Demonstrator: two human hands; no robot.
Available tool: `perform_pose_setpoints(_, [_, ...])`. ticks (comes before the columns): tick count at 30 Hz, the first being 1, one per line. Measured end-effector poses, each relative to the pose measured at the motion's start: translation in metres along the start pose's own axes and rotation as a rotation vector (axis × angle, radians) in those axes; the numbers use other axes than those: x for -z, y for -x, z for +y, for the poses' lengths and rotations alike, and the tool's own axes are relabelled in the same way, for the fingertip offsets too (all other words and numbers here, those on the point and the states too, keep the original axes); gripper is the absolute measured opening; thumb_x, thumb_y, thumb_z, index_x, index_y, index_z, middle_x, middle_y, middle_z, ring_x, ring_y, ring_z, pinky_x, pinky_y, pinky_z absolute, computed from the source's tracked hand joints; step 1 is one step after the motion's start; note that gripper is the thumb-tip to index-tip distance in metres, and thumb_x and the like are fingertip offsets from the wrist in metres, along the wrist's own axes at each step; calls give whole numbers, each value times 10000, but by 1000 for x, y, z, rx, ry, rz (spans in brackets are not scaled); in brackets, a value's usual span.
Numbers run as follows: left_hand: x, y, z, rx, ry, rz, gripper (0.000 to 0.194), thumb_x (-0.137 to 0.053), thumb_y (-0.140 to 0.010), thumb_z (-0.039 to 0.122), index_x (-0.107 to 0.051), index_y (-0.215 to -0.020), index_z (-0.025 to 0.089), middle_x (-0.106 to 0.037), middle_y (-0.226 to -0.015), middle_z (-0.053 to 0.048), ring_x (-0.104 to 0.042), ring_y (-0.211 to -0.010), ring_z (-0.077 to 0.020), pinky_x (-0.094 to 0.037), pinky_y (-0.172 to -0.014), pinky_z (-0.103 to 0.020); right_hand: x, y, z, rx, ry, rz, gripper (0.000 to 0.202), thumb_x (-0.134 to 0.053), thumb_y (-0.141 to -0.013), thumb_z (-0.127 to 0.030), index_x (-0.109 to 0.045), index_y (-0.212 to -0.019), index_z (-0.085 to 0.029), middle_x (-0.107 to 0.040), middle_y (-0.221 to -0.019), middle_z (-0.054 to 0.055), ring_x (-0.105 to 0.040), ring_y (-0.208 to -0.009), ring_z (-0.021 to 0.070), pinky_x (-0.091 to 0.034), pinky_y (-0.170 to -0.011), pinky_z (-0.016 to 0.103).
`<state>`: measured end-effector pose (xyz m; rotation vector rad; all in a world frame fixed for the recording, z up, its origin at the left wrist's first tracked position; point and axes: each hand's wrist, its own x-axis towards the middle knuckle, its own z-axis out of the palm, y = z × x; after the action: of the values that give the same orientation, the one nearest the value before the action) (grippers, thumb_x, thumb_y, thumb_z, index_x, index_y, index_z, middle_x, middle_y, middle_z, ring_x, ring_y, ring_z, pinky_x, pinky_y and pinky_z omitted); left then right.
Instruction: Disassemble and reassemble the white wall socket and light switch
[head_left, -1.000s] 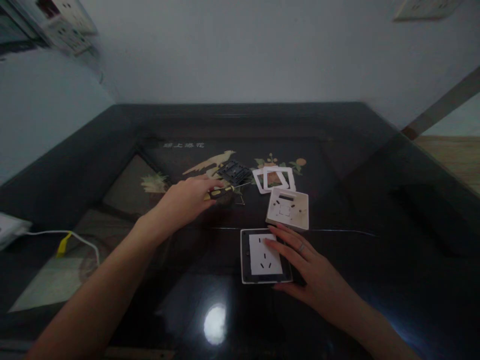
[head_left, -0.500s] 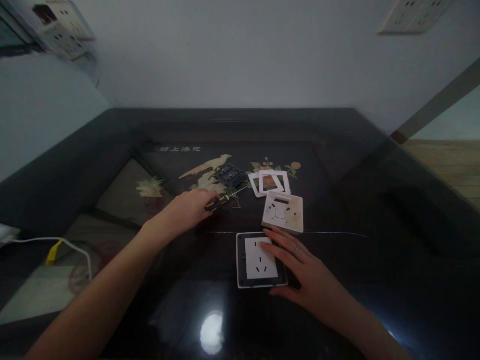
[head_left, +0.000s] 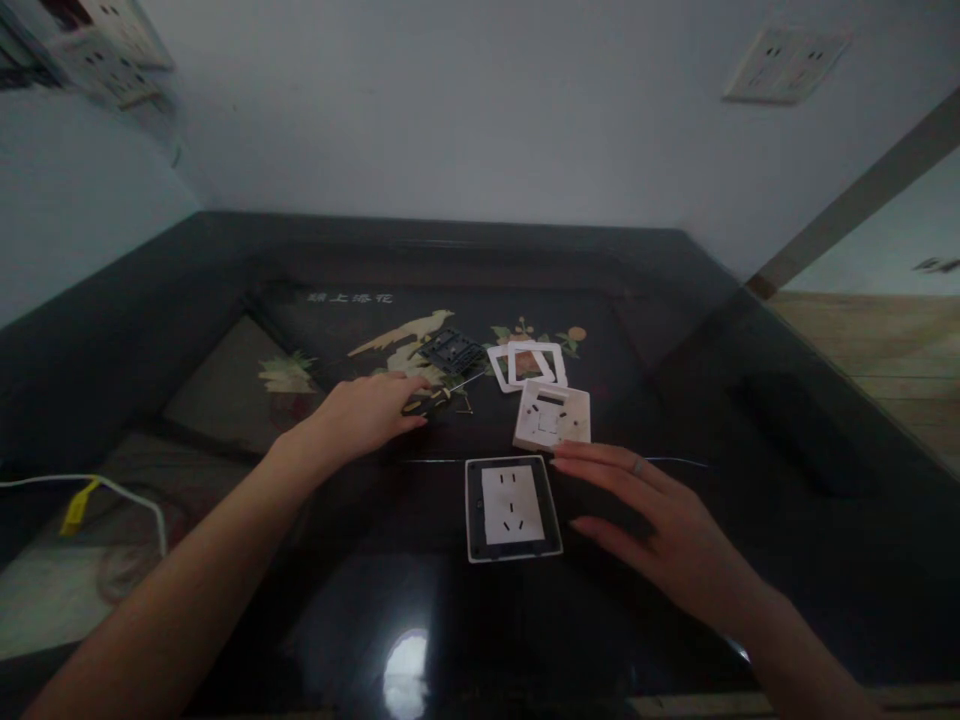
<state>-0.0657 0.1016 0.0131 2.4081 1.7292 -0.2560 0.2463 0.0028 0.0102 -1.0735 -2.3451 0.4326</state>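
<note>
Power socket (head_left: 512,505), set on glossy black tabletop (head_left: 352,580) beside right hand (head_left: 660,500), spread and empty; judged light, stiff, slick, best held by opposite edges. Screwdriver (head_left: 435,402) framed by left hand's (head_left: 371,408) thumb and fingers; grip cannot be told.

Two hands (head_left: 369,412) are sharing one desk (head_left: 615,610) with two white frames (head_left: 562,366), one open white box (head_left: 556,409), one dark-bordered socket (head_left: 513,503), one screwdriver (head_left: 430,403) and one yellow-tagged white cable (head_left: 126,491).
</note>
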Motion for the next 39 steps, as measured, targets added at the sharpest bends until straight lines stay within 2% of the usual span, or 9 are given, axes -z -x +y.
perform_pose_setpoints(3, [3, 1, 2, 19, -1, 29, 422, -555, -928, 391, -588, -1316, 228, -666, -1272, -136, -678, -1086, -385, -565, -824, -495, 13, -17, 17, -93, -19, 69, 297, -611, -921, -266, -654, -1215, -254, -706, -1200, 67, -670, -1114, 205, -541, -1004, 409])
perform_pose_setpoints(7, [7, 4, 10, -9, 23, 84, 414, -526, -948, 368, -567, -1344, 253, -649, -1313, -116, -676, -1100, -369, -560, -859, -503, 14, -53, 65, -301, -25, 117, 245, -640, -889, -270, -701, -1115, -197, -722, -1125, 86, -688, -992, 227, -551, -937, 435])
perform_pose_setpoints(9, [9, 5, 17, -52, 46, 120, 390, -516, -956, 346, -575, -1329, 249, -650, -1313, -103, -664, -1129, -336, -547, -907, -477, 8, -71, 93, -417, -22, 112, 206, -637, -905, -266, -693, -1075, -164, -721, -1044, 84, -685, -939, 215, -561, -887, 428])
perform_pose_setpoints(12, [8, 7, 27, -124, 90, 158, 357, -501, -962, 329, -601, -1293, 242, -663, -1289, -83, -657, -1140, -294, -544, -918, -433, -7, -94, 126, -571, -48, 61, 307, -614, -943, -345, -614, -1195, -169, -652, -1190, 82, -661, -995, 208, -569, -845, 423])
perform_pose_setpoints(17, [5, 8, 39, -220, 158, 172, 316, -493, -969, 320, -633, -1241, 242, -684, -1244, -60, -679, -1083, -254, -552, -873, -376, -30, -113, 145, -677, -158, 15, 359, -612, -943, -351, -582, -1256, -177, -620, -1257, 94, -646, -1048, 228, -562, -869, 447])
perform_pose_setpoints(22, [4, 8, 38, -231, 213, 186, 308, -498, -959, 297, -648, -1218, 223, -703, -1208, -75, -686, -1043, -256, -544, -864, -373, -38, -114, 148, -700, -289, 84, 364, -613, -942, -350, -578, -1260, -176, -619, -1258, 94, -646, -1049, 229, -563, -867, 447])
perform_pose_setpoints(29, [6, 5, 36, -254, 393, 224, 274, -522, -929, 247, -678, -1146, 193, -727, -1120, -83, -682, -1008, -256, -533, -886, -407, -17, -109, 141, -580, -348, 389, 338, -610, -947, -349, -591, -1231, -168, -642, -1193, 83, -662, -976, 204, -578, -815, 410])
perform_pose_setpoints(33, [8, 5, 40, -278, 608, 237, 313, -485, -959, 282, -631, -1212, 170, -723, -1142, -79, -691, -993, -187, -563, -855, -313, -5, -91, 102, -381, -325, 550, 214, -658, -899, -288, -617, -1071, -168, -706, -882, 27, -686, -710, 162, -586, -637, 321])
perform_pose_setpoints(39, [5, 27, 54, -245, 1365, 125, 448, -489, -972, 464, -613, -1254, 139, -654, -1297, -141, -656, -1132, -239, -570, -914, -357, -5, -34, 28, -39, -207, 587, 58, -703, -827, -194, -680, -836, -246, -788, -926, 27, -752, -880, 224, -607, -778, 395])
